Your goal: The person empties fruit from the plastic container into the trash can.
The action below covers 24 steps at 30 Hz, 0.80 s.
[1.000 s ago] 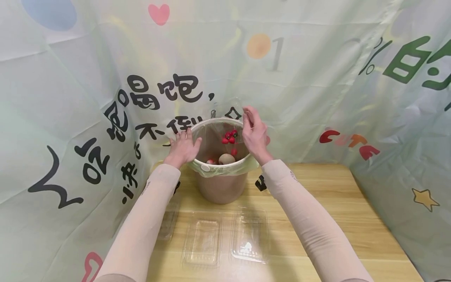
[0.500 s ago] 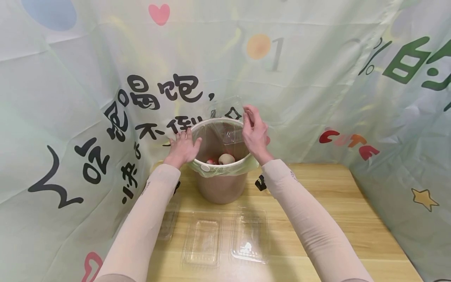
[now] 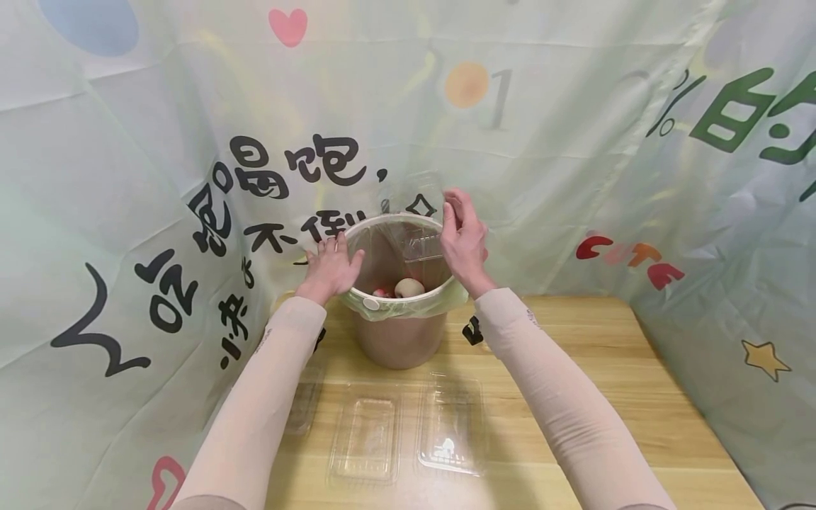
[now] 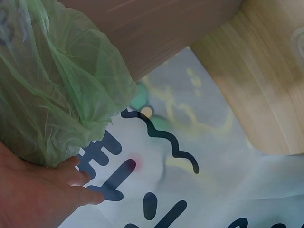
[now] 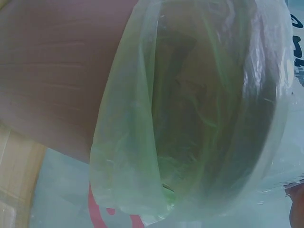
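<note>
A brown bin (image 3: 400,340) stands on the table, lined with a pale green plastic bag (image 3: 408,308) folded over its white rim. My left hand (image 3: 330,268) rests on the left of the rim with its fingers extended. At the right, my right hand (image 3: 464,237) holds a clear plastic box (image 3: 422,246), tipped over the bin's mouth. Inside the bin lie a round beige thing (image 3: 409,287) and a small red piece (image 3: 382,292). The bin's deeper contents are hidden. In the right wrist view only a sliver of the right hand (image 5: 297,204) shows.
Two clear plastic boxes (image 3: 366,439) (image 3: 450,425) lie on the wooden table (image 3: 574,397) before the bin. Another clear box (image 3: 304,407) is partly behind the left sleeve. A black clip (image 3: 472,331) sits right of the bin. Printed cloth walls (image 3: 542,177) surround the table.
Small red fruits, seen by the tipped box one second ago, have dropped out of sight into the bin. The box tray now shows bare. Both hands stay nearly in place.
</note>
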### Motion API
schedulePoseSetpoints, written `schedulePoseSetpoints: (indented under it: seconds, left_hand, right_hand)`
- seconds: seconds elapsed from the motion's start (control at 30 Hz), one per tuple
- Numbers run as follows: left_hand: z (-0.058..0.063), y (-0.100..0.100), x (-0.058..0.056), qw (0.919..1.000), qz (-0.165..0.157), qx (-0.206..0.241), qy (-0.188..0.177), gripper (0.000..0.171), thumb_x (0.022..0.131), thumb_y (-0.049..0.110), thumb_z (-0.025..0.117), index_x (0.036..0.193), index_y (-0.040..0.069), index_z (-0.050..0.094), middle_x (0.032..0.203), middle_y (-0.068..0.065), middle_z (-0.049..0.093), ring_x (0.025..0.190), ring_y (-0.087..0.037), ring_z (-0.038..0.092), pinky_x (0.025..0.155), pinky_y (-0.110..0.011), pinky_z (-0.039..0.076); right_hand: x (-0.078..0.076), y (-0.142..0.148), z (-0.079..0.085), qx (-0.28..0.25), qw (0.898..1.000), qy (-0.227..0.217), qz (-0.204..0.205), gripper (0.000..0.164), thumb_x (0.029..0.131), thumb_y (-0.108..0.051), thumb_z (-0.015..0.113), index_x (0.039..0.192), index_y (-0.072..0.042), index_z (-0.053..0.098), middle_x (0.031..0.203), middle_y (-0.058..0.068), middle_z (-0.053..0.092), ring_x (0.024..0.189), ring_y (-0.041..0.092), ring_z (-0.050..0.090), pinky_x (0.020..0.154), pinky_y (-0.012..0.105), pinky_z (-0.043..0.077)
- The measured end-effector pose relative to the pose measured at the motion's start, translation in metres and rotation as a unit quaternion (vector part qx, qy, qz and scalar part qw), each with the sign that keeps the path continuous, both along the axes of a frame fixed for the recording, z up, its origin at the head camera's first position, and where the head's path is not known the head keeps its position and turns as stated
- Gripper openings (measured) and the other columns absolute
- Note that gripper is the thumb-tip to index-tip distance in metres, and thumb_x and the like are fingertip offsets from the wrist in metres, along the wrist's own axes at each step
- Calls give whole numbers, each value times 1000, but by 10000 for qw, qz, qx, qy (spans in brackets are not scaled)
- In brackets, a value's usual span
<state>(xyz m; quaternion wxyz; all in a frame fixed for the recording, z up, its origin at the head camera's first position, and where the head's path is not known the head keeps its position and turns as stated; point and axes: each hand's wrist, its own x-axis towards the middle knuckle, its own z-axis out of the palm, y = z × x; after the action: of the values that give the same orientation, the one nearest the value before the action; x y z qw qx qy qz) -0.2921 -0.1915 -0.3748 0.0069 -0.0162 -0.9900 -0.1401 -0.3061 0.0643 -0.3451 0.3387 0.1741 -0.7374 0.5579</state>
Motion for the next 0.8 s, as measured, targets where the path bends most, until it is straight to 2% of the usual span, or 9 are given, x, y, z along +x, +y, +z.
schedulePoseSetpoints:
  seconds: [0.1,0.3,0.57,0.8]
  left_hand:
    - [0,0,1,10000,-24,-21,24,81,111,53,22,167,-3,9,172,-32,16,160,-53,14,128,-72,6]
    - [0,0,2,9999,-52,-71,81,82,110,55,20,167,-3,10,171,-32,18,159,-53,16,127,-73,8]
    - [0,-1,2,9999,-61,3,129,82,110,54,21,167,-4,10,171,-32,19,159,-53,17,127,-73,8]
    - [0,-1,2,9999,-84,9,136,81,111,53,22,167,-4,11,171,-33,18,159,-54,16,127,-73,8]
  right_hand:
    - [-1,1,0,-208,9997,-100,34,25,110,-12,53,133,-5,61,136,21,70,121,26,72,87,26,55]
    - [-3,8,1,-706,9972,-232,17,28,109,-8,54,135,2,59,137,24,69,133,30,66,107,41,57]
    - [-7,18,9,-893,9932,-609,-421,29,109,-10,54,135,3,58,136,24,70,129,29,69,107,38,57]
    - [-7,25,11,-987,9903,-857,-463,30,108,-10,54,137,0,58,136,23,70,129,30,69,108,35,56]
